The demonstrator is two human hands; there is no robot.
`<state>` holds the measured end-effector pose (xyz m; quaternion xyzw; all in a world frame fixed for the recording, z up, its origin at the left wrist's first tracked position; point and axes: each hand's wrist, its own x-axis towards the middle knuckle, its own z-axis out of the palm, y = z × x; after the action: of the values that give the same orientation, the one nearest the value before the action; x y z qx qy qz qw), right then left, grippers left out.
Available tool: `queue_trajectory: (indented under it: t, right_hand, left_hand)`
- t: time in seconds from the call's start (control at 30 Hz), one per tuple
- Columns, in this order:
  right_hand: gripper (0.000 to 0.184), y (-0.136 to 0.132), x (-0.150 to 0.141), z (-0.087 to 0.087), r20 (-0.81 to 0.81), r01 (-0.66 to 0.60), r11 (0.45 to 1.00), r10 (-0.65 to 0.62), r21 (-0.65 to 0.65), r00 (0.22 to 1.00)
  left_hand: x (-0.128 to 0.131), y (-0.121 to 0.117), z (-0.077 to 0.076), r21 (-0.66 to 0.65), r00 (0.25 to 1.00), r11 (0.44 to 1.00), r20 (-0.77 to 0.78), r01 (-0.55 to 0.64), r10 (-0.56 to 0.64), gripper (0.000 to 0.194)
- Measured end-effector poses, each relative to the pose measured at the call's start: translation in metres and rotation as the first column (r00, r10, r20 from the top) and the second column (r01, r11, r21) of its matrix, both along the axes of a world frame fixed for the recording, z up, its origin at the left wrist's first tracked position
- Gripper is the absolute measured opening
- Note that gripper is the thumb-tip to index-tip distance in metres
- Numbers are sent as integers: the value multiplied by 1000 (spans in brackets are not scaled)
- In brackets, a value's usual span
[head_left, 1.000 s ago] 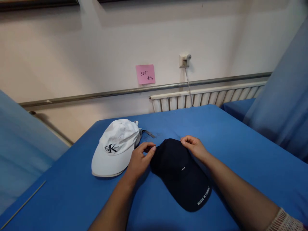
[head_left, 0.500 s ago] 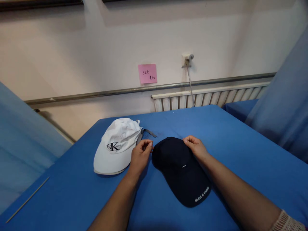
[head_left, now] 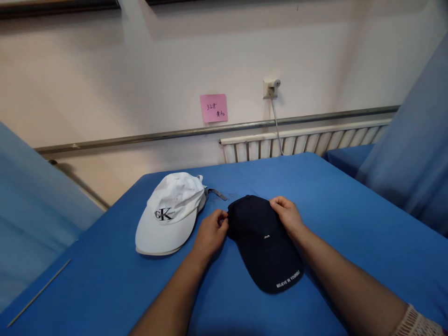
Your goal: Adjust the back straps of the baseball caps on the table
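A dark navy baseball cap (head_left: 259, 228) lies on the blue covered table, its brim toward me and a little to the right, with white lettering along the brim's edge. My left hand (head_left: 213, 231) pinches the cap's left side, fingertips partly hidden against the dark cloth. On the opposite side, my right hand (head_left: 287, 215) grips the crown's upper right edge between thumb and fingers. Left of my left hand sits a white baseball cap (head_left: 175, 205) with a black "GK"-like print. Its grey strap trails out behind, to the right.
The blue table (head_left: 140, 289) reaches back toward a radiator (head_left: 308, 140) and a metal rail (head_left: 157, 135). A thin stick (head_left: 40, 293) lies at the left edge. Blue curtains (head_left: 31, 205) hang on both sides. A pink note (head_left: 213, 108) and a plugged socket (head_left: 270, 88) are on the wall.
The navy cap has turned slightly, its brim shifting left and away from me. My left hand has moved right along with the cap's left side. The white cap stays put.
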<state>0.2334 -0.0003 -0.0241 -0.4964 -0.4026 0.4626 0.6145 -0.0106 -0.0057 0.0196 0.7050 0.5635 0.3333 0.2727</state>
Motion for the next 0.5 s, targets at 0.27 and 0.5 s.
queue_trajectory:
  t: [0.27, 0.5]
  right_hand:
    - [27, -4, -5, 2, -42, -103, 995, 102, -3, 994]
    - [27, -4, -7, 1, -58, -156, 988, 157, 19, 986]
  left_hand:
    - [-10, 6, 9, -161, 941, 987, 333, 3, 51, 14]
    - [-14, 17, -2, -114, 965, 991, 258, 74, -42, 41]
